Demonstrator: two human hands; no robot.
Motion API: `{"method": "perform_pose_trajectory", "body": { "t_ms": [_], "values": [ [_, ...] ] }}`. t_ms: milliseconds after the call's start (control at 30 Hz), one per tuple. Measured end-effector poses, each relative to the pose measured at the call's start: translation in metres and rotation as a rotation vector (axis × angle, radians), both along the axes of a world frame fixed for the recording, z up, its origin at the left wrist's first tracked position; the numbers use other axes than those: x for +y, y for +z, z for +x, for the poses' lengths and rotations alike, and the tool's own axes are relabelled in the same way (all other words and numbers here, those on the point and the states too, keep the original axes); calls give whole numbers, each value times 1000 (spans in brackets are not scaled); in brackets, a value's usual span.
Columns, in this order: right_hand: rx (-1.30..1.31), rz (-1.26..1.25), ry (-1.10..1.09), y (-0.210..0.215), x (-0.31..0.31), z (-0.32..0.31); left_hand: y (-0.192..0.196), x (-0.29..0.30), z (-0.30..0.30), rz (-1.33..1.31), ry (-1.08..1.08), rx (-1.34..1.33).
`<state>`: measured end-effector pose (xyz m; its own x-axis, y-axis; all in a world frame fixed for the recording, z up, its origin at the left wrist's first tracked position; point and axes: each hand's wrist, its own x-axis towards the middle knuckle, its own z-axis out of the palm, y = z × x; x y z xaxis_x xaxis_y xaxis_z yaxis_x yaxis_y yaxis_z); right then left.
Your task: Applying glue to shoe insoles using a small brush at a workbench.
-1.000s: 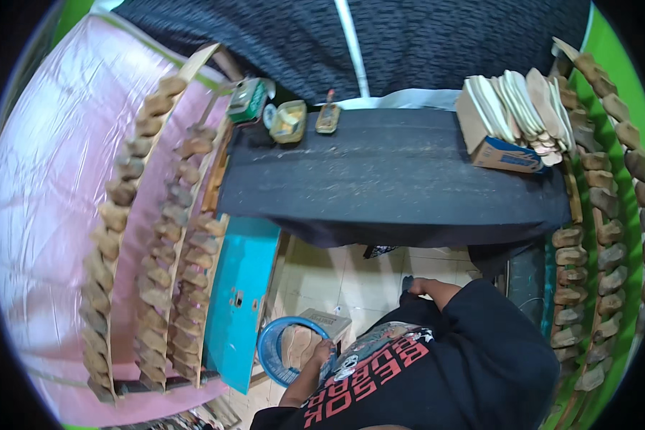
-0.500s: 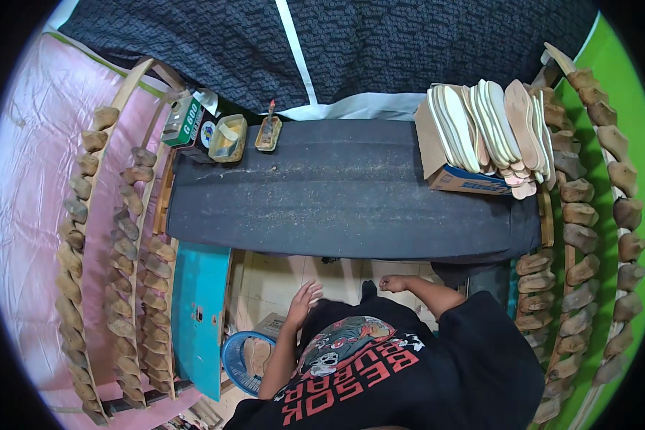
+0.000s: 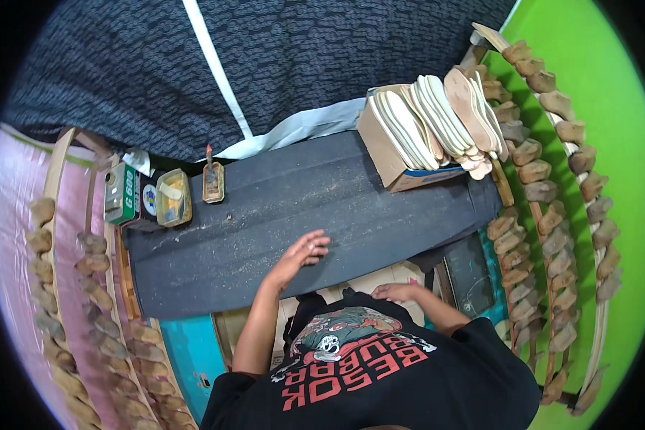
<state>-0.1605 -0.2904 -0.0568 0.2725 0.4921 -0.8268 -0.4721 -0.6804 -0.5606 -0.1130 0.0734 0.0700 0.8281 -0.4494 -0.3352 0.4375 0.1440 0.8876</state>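
Note:
My left hand (image 3: 302, 258) is over the front part of the dark cloth-covered bench (image 3: 265, 208). Its fingers are loosely bent and apart, with nothing in them. Close to my body, just beyond the front of my black shirt, is my right hand (image 3: 396, 292). Its fingers stretch out to the left and look free of any object; part of their underside is hidden. Across the bench top lie small pale scraps and dust.
A cardboard box (image 3: 381, 154) full of pale sole-shaped pieces (image 3: 433, 118) stands at the back right. At the back left are a green can (image 3: 127, 197), a yellowish tub (image 3: 173, 208) and a small tray (image 3: 213, 190) with a brush. Racks of wooden shoe lasts (image 3: 541, 190) flank both sides.
My left hand has moved up and forward from below the bench edge to over its top. My right hand has flattened near my body. The view has turned and shifted right.

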Motion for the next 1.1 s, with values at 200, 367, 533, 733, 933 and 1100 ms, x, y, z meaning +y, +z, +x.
{"method": "perform_pose_trajectory", "body": {
  "t_ms": [200,367,533,733,933,1100],
  "values": [
    [-543,291,-264,145,-37,70,25,-3,66,-258,-158,-35],
    [-1131,108,-796,233,-11,142,30,-67,128,-373,-210,-129],
    [-1537,69,-562,245,-1,232,42,-145,208,-360,46,-82],
    [-1357,-38,-537,206,9,292,39,-185,255,-316,138,-33],
    [-1478,-87,-348,213,14,283,13,-201,252,-100,324,-173],
    [-1424,67,-401,225,16,283,38,-212,241,-22,334,-333]
  ]
}}
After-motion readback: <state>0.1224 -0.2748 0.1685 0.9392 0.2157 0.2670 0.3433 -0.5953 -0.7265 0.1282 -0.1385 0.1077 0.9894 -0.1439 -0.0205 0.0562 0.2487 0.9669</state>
